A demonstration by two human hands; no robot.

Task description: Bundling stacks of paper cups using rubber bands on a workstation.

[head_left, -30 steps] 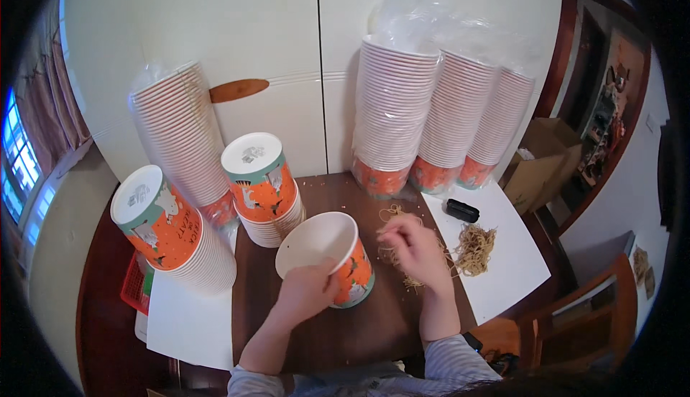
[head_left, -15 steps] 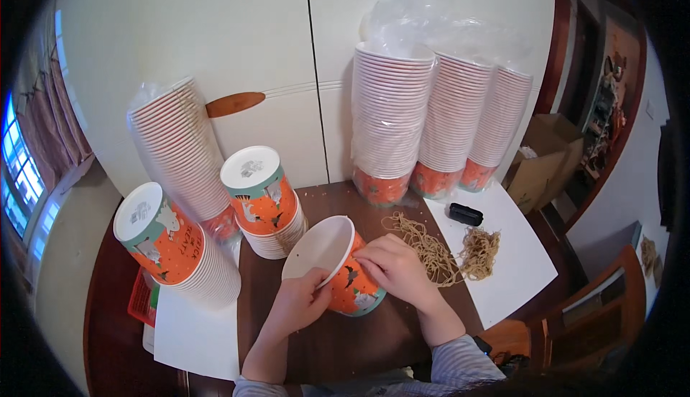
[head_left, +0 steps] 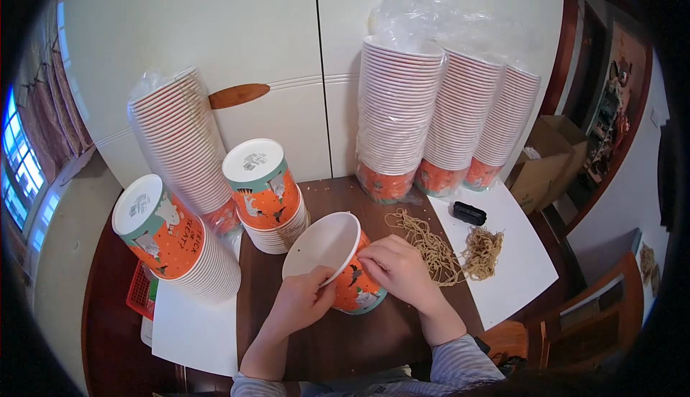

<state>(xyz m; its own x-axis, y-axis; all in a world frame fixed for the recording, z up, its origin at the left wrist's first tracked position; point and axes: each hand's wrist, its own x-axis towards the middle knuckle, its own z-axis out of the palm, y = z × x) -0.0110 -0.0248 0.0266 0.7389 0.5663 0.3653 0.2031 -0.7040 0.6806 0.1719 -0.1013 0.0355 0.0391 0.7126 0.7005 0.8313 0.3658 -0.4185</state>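
An orange paper bucket (head_left: pixel 348 293) with a teal base lies tilted on the brown table, its white mouth turned up and to the left. My left hand (head_left: pixel 309 298) grips the near rim, thumb and fingers on either side of the wall. Against the bucket's right side, close under the rim, my right hand (head_left: pixel 392 264) is closed in a pinch; whatever its fingertips hold is too small to make out. A small dark spot shows on the bucket's inner wall. Just beyond my right hand lies a loose tangle of tan cord (head_left: pixel 431 249).
Upside-down bucket stacks (head_left: pixel 269 195) (head_left: pixel 176 246) stand at the left, beside a plastic-wrapped stack (head_left: pixel 176 134). Tall wrapped stacks (head_left: pixel 399 116) line the back right. White boards (head_left: pixel 514 253) flank the table, one carrying a cord bundle (head_left: pixel 481 253) and a black oblong object (head_left: pixel 469 213).
The view has shifted slightly. Both hands stay at the bucket, the left on its rim and the right pinching at its side, with hardly any movement.
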